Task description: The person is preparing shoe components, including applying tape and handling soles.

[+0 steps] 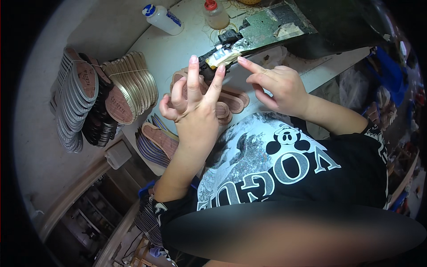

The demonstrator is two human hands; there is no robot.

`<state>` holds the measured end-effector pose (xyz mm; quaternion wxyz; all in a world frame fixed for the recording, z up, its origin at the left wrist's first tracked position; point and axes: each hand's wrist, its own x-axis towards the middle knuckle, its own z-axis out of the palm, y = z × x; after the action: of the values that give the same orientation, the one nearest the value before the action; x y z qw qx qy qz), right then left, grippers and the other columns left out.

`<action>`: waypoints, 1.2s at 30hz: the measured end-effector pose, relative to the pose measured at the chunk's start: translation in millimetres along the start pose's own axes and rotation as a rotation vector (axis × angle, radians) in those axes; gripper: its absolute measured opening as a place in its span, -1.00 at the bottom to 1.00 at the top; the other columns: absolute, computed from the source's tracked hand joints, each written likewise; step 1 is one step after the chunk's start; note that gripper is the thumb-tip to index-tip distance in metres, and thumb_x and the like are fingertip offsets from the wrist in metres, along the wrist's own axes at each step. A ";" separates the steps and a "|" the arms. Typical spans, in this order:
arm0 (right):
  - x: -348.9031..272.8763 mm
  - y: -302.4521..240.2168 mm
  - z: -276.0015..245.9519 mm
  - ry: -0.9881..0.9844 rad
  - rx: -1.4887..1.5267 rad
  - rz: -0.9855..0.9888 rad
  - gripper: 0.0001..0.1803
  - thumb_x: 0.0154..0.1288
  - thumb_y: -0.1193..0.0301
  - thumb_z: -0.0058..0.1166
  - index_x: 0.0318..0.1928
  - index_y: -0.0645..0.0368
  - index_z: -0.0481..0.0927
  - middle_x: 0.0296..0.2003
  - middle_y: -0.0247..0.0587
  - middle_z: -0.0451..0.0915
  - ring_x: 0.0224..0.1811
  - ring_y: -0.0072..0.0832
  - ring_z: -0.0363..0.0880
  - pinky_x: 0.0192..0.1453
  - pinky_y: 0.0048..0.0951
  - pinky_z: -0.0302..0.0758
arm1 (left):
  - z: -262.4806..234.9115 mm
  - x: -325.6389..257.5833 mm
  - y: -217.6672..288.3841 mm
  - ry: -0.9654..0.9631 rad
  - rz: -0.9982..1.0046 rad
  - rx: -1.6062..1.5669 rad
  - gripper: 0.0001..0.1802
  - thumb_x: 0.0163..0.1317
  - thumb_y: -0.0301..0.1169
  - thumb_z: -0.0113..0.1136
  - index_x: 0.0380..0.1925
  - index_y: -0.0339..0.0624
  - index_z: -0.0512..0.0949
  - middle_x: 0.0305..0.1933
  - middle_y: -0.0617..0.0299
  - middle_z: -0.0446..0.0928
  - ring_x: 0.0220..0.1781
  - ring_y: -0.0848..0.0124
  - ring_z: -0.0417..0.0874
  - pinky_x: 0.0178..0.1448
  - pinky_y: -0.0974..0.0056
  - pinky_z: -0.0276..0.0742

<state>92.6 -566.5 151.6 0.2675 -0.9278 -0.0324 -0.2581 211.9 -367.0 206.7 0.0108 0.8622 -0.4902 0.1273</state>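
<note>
My left hand (195,100) is raised over the white table with its fingers apart, two stretched out and the others bent. Its longest fingertips reach the front of a dark machine head (208,66) on a worn green machine body (267,29). A pale, shiny piece (222,58) sits at that head. My right hand (278,86) has its index finger stretched to the edge of the pale piece, its other fingers partly bent and apart. Whether the fingertips press on it I cannot tell. Behind and below my left hand lie tan insoles (233,100), partly hidden.
Tied stacks of silver insoles (73,107), black ones (100,120) and gold ones (138,84) lean at the left wall. Another insole stack (160,140) lies at the table's near left edge. A white bottle (163,20) and a red-capped bottle (216,15) stand at the back.
</note>
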 end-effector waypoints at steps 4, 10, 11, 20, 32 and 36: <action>8.3 -6.2 4.3 0.049 0.005 -0.001 -0.78 0.03 0.49 0.28 -0.24 0.12 0.62 0.28 -0.29 0.60 -0.59 -0.41 0.53 -0.44 -0.41 0.47 | -10.6 11.1 5.7 0.020 -0.020 -0.118 -0.44 0.10 -0.45 0.28 0.13 0.34 0.70 0.56 0.30 0.25 0.32 0.27 0.23 0.36 0.00 -0.07; 20.0 -4.1 -8.8 0.219 0.065 0.041 -0.75 0.16 0.45 0.33 -0.13 0.08 0.62 -0.14 -0.33 0.76 -0.53 -0.41 0.57 -0.35 -0.42 0.48 | 4.6 41.6 7.8 0.293 -0.185 -0.338 -0.79 0.14 -0.19 0.46 -0.31 0.00 0.70 0.17 0.14 0.42 0.25 0.06 0.25 0.32 -0.06 0.01; 26.5 -1.8 -13.2 0.235 0.006 0.039 -0.72 0.20 0.42 0.35 -0.08 0.06 0.61 -0.31 -0.37 0.70 -0.48 -0.42 0.60 -0.32 -0.41 0.48 | 5.4 46.1 9.1 0.329 -0.184 -0.331 -0.75 0.09 -0.17 0.50 -0.39 0.00 0.65 0.13 0.14 0.42 0.22 0.05 0.26 0.28 -0.07 0.05; 58.2 0.3 -16.7 0.153 -0.109 0.060 -0.84 0.14 0.37 0.32 -0.38 0.04 0.56 -0.37 -0.35 0.48 -0.20 -0.31 0.52 -0.11 -0.24 0.39 | 0.2 59.3 3.2 0.247 -0.121 -0.326 -0.73 0.03 -0.21 0.54 -0.41 -0.02 0.62 0.12 0.15 0.43 0.20 0.06 0.27 0.23 -0.05 0.10; 63.7 1.8 -12.8 0.166 -0.069 0.021 -0.84 0.15 0.36 0.31 -0.37 0.06 0.55 -0.37 -0.35 0.48 -0.22 -0.31 0.50 -0.12 -0.25 0.37 | -2.5 59.7 4.3 0.244 -0.159 -0.376 -0.72 -0.02 -0.28 0.57 -0.40 -0.05 0.62 0.11 0.14 0.42 0.22 0.08 0.28 0.23 -0.03 0.11; 62.7 4.1 -16.5 0.131 -0.084 0.032 -0.84 0.16 0.36 0.30 -0.37 0.06 0.55 -0.37 -0.35 0.48 -0.21 -0.32 0.50 -0.13 -0.25 0.36 | -1.8 56.1 -2.0 0.225 -0.194 -0.395 -0.71 -0.03 -0.28 0.58 -0.39 -0.06 0.62 0.12 0.13 0.42 0.23 0.08 0.27 0.23 -0.03 0.11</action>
<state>140.0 -583.4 192.7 0.2337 -0.9197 0.0110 -0.3153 240.5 -413.0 221.6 0.2460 0.8667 -0.4162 0.1226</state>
